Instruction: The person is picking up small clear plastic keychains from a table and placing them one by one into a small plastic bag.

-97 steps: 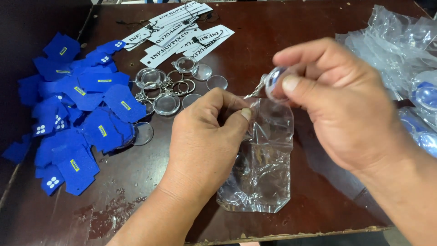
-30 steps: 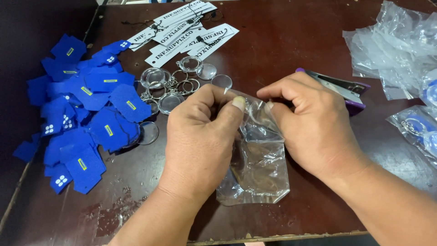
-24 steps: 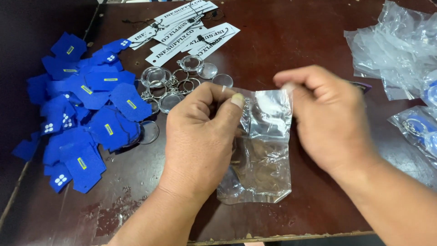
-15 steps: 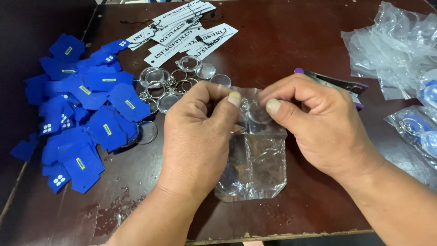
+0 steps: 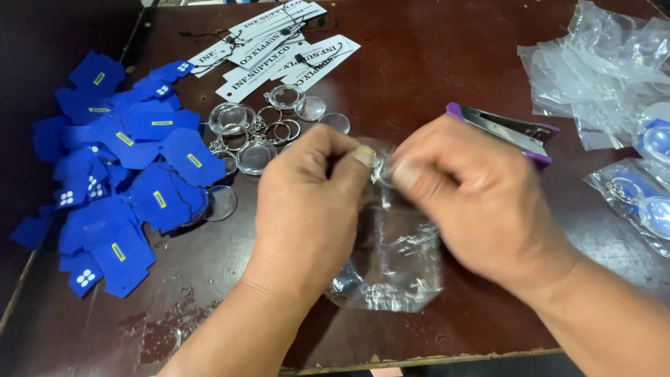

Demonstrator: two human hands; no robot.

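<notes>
At the centre of the frame, the left hand (image 5: 307,202) and the right hand (image 5: 474,202) both pinch shut on the top edge of a small clear plastic bag (image 5: 398,258), which lies on the dark reddish-brown wooden table (image 5: 419,77). A heap of blue fabric squares (image 5: 118,174) fills the left, with clear round keyring shells (image 5: 255,132) and white printed paper tags (image 5: 279,42) at upper centre. A purple-and-metal stapler (image 5: 509,129) sits just beyond the right hand, crumpled clear plastic bags (image 5: 600,70) at upper right.

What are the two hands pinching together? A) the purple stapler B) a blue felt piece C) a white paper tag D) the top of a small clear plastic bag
D: the left hand and right hand meet at the top edge of the clear plastic bag, which lies on the brown table.
</notes>
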